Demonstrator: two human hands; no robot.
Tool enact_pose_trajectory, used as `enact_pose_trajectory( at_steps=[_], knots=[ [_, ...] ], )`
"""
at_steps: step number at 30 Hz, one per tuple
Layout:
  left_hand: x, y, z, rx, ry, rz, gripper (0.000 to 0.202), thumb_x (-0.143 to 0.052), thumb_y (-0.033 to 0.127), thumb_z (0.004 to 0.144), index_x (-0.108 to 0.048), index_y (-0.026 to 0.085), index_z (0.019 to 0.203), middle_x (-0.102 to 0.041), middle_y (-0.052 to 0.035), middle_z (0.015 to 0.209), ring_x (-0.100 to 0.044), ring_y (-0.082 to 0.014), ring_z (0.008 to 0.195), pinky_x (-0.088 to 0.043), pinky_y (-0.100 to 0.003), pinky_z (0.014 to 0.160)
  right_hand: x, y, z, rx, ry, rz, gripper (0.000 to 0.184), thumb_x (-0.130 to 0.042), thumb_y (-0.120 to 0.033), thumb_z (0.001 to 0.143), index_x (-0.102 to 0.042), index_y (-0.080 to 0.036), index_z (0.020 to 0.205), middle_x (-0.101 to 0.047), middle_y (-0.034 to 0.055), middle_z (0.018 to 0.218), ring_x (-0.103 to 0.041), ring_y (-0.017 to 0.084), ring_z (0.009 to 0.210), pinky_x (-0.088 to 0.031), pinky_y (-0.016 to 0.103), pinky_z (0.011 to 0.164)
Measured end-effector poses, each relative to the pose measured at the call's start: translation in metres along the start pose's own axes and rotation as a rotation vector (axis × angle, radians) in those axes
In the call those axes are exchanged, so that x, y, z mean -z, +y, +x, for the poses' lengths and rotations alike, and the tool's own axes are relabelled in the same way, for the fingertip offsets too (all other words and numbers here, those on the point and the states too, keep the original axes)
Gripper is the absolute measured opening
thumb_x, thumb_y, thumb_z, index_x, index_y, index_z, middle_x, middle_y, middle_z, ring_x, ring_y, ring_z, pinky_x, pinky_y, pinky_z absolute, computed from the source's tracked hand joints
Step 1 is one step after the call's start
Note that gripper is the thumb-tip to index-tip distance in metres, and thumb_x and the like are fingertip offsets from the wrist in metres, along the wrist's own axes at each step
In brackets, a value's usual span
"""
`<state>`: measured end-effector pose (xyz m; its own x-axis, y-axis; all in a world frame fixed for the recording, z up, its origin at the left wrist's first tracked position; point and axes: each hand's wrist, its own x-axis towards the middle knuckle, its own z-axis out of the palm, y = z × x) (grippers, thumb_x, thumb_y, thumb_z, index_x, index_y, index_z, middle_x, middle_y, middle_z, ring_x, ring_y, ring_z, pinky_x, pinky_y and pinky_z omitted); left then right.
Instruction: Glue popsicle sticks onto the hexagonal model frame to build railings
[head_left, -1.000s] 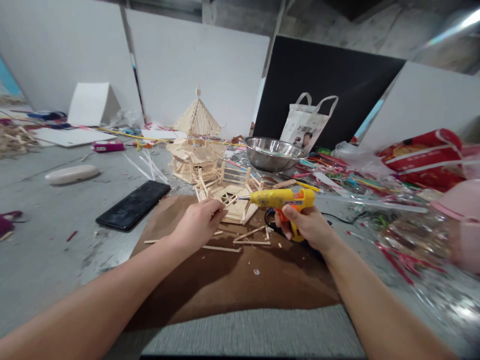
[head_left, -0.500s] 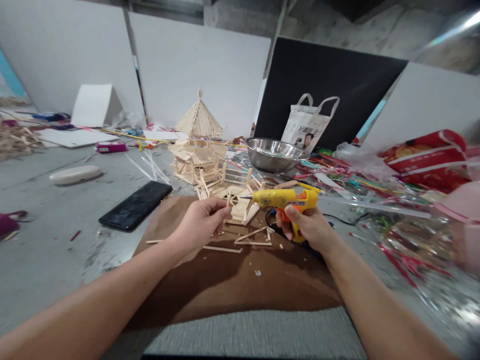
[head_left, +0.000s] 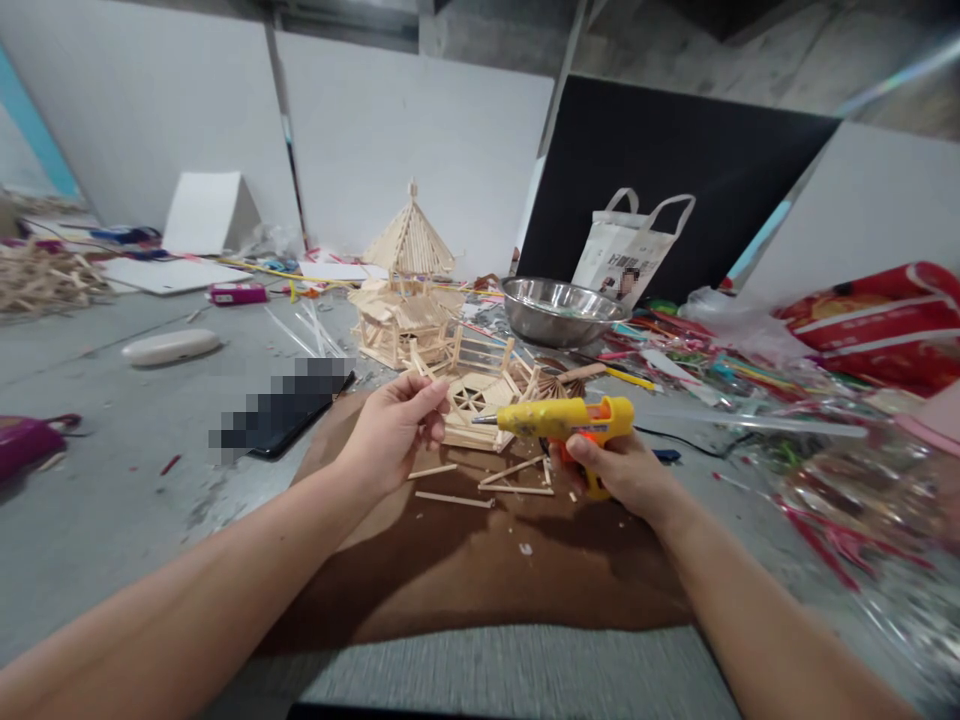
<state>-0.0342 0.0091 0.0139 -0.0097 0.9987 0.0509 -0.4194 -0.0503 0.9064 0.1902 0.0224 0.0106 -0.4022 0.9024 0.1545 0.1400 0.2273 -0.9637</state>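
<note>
My left hand (head_left: pixel 394 425) is closed in a pinch at the front left of a small railed wooden-stick platform (head_left: pixel 480 437). The thin stick in its fingertips is mostly hidden now. In my right hand (head_left: pixel 619 465) is a yellow glue gun (head_left: pixel 559 415), held by its grip, fingers by the orange trigger. Its metal nozzle points left toward my left fingertips, in front of the platform and apart from the hand. Loose wooden sticks (head_left: pixel 454 498) and a small joined stick frame (head_left: pixel 517 489) lie below on a brown sheet (head_left: pixel 480 580).
Behind the platform stands a wooden-stick pavilion (head_left: pixel 409 250) with a pointed roof. A steel bowl (head_left: pixel 562 325) and a white bag (head_left: pixel 626 245) are at the back right. A black phone (head_left: pixel 300 425) lies left. Coloured scraps and plastic (head_left: pixel 817 485) cover the right side.
The view has shifted slightly left. My left hand has drawn a little left of the platform's middle, still pinched. The glue gun's nozzle has come lower and slightly left.
</note>
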Motion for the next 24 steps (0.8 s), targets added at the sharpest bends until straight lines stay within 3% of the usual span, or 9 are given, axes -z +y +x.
enact_pose_trajectory(
  at_steps=[24],
  knots=[
    [-0.0006,0.0022,-0.0008,0.056,-0.007,-0.078,0.016,-0.06,0.021,0.069,-0.047,0.013,0.064,-0.054,0.0042,0.054,-0.046,-0.0026,0.036,-0.038,-0.012,0.032,-0.0006,-0.007,0.0007,0.028,-0.029,-0.077,0.037,-0.057,-0.053,0.064,-0.05,-0.017,0.056,-0.045,-0.0038,0.043,-0.038,0.005,0.033,-0.029,0.019,0.031]
  ],
)
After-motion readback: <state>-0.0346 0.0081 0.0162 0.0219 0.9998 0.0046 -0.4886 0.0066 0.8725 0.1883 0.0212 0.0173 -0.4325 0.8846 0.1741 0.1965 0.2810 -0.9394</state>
